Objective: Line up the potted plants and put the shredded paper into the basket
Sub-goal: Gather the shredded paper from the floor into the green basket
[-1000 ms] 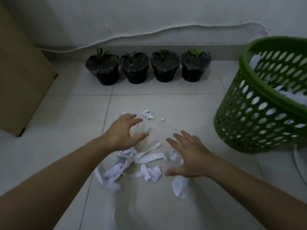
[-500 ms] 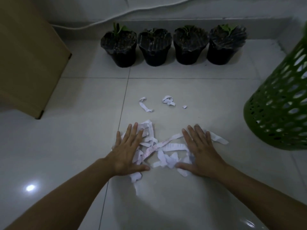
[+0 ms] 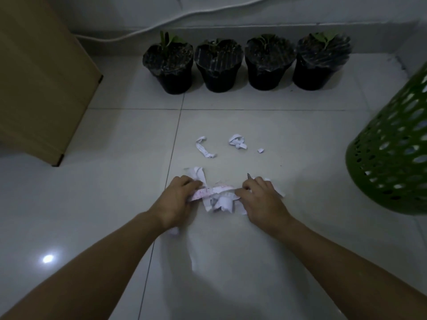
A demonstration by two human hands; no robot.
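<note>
A pile of white shredded paper (image 3: 219, 198) lies on the tiled floor between my hands. My left hand (image 3: 176, 199) curls around its left side and my right hand (image 3: 260, 199) around its right side, both fingers closed on strips. A few loose shreds lie farther out: a curled strip (image 3: 203, 148), a crumpled bit (image 3: 238, 142) and a tiny scrap (image 3: 260, 150). Several black potted plants stand in a row by the wall, from the leftmost pot (image 3: 169, 65) to the rightmost pot (image 3: 320, 63). The green perforated basket (image 3: 392, 158) stands at the right edge.
A tan cardboard box (image 3: 44, 84) leans at the left. A white cable (image 3: 208, 12) runs along the wall above the skirting. A light glare (image 3: 48, 258) shows on the glossy floor tiles at lower left.
My hands went from flat and spread on the paper to curled, drawing the strips together into a tighter heap. The view has shifted down and left, so less of the basket shows.
</note>
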